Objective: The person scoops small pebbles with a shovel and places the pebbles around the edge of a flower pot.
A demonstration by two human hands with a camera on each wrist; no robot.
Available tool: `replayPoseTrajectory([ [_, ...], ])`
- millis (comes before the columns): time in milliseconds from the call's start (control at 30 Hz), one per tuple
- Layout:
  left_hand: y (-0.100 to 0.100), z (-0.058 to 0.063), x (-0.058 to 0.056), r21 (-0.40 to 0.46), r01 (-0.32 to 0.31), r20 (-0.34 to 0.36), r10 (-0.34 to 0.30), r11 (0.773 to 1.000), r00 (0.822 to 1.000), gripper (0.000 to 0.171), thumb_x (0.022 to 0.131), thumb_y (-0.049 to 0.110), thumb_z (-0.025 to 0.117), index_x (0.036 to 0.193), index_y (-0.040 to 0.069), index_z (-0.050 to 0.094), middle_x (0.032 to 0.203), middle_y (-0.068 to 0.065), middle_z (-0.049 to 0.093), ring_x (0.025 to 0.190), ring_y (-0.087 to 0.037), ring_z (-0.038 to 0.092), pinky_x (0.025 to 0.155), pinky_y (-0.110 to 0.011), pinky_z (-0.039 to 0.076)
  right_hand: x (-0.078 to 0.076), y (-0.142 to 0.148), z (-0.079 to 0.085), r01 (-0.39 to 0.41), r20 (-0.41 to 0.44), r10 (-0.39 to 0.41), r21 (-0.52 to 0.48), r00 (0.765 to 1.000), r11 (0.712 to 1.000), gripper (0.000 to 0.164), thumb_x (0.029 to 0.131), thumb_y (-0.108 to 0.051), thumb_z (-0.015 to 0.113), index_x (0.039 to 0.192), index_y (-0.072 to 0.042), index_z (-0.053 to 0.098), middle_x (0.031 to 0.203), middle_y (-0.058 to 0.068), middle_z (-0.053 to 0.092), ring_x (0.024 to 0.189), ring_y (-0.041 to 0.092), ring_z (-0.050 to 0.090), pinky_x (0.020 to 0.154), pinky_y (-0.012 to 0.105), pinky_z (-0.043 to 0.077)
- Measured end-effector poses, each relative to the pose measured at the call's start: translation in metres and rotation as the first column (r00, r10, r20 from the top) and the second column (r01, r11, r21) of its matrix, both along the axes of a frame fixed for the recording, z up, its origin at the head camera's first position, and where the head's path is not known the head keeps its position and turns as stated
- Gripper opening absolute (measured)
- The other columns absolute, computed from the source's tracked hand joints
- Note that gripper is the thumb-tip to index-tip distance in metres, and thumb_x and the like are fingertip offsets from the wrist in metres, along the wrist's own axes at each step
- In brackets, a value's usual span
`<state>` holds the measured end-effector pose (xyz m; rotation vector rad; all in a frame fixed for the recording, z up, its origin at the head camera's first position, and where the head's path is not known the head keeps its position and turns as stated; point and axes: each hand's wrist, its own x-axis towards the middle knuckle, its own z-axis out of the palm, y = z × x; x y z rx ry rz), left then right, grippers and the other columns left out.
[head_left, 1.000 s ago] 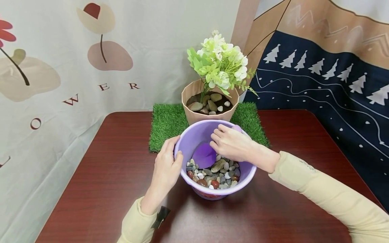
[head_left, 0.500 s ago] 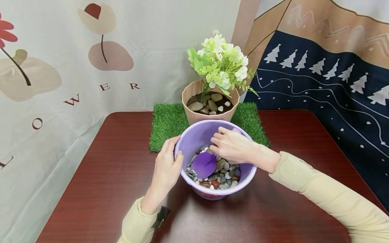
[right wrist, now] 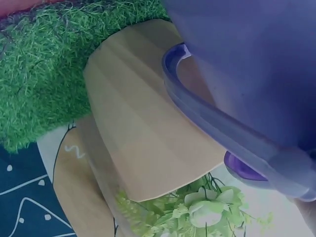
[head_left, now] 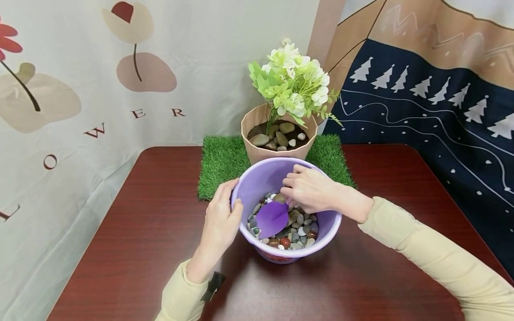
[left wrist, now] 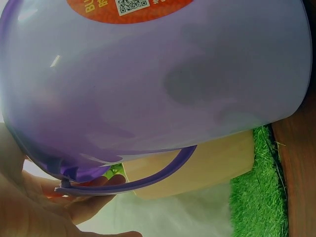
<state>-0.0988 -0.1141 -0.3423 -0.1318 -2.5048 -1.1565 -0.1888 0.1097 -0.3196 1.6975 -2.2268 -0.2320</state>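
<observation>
A light-purple bucket [head_left: 257,171] with pebbles [head_left: 299,229] on its bottom stands on the table, in front of the plant pot. My left hand [head_left: 221,218] grips the bucket's left rim. In the left wrist view, fingers [left wrist: 94,205] of that hand show by the rim, near the bucket's curved handle [left wrist: 148,180]. My right hand [head_left: 309,191] reaches over the right rim and holds a small purple shovel [head_left: 271,220], its blade slanting down to the left over the pebbles. The shovel's grip is mostly hidden in the hand. Whether pebbles lie on the blade I cannot tell.
Behind the bucket, a beige faceted pot [head_left: 275,154] with white-green flowers [head_left: 293,80] and stones [head_left: 260,140] stands on a grass mat [head_left: 221,167]. The brown table [head_left: 140,249] extends around them. Printed cloths [head_left: 192,67] hang behind.
The shovel blade has moved down and toward the front of the bucket, then slightly right, uncovering pebbles at the back. My left hand has stayed on the rim.
</observation>
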Motion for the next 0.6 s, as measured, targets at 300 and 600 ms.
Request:
replayPoseTrajectory([
  [300,0.001,0.001,0.000,0.000,0.004,-0.002,-0.004,1.000,1.000,0.044,0.082,0.009,0.052,0.126,0.007,0.053,0.124,-0.007,0.055,0.107,-0.026,0.057,0.087,-0.044,0.047,-0.004,0.008,0.005,-0.024,0.054,0.030,-0.100,0.998,0.995,0.017,0.079,-0.034,0.065,0.078,-0.018,0.059,0.072,-0.007,0.056,0.069,0.014,0.053,0.070,0.031,0.036],
  [600,-0.001,0.000,0.000,0.003,0.004,-0.018,-0.004,1.000,1.000,0.044,0.081,0.008,0.053,0.125,0.006,0.053,0.124,-0.008,0.055,0.107,-0.026,0.057,0.088,-0.044,0.046,-0.004,0.019,0.013,-0.055,0.130,0.082,-0.199,0.988,0.978,0.015,0.078,-0.034,0.066,0.081,-0.021,0.061,0.075,-0.010,0.057,0.072,0.008,0.054,0.070,0.027,0.035],
])
